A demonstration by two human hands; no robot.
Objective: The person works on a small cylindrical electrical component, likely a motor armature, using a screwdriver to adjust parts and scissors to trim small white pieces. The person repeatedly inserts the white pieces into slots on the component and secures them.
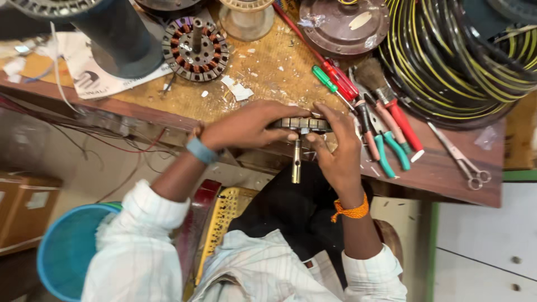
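Both my hands hold a round metal stator core [302,123] at the near edge of the wooden workbench [279,61]. Its steel shaft [296,162] hangs down toward my lap. My left hand [246,124] grips the core from the left side, fingers over its top. My right hand [335,148] grips it from the right, fingers curled on the rim. A blue band is on my left wrist and an orange thread on my right.
A wound stator with copper coils [196,49] lies at the back. Screwdrivers [335,78], pliers [386,145], a brush [386,98] and scissors [464,159] lie to the right. Coiled black-yellow wire [470,61] and a brown motor cover [344,25] sit at the far right. A blue bucket [67,251] stands at lower left.
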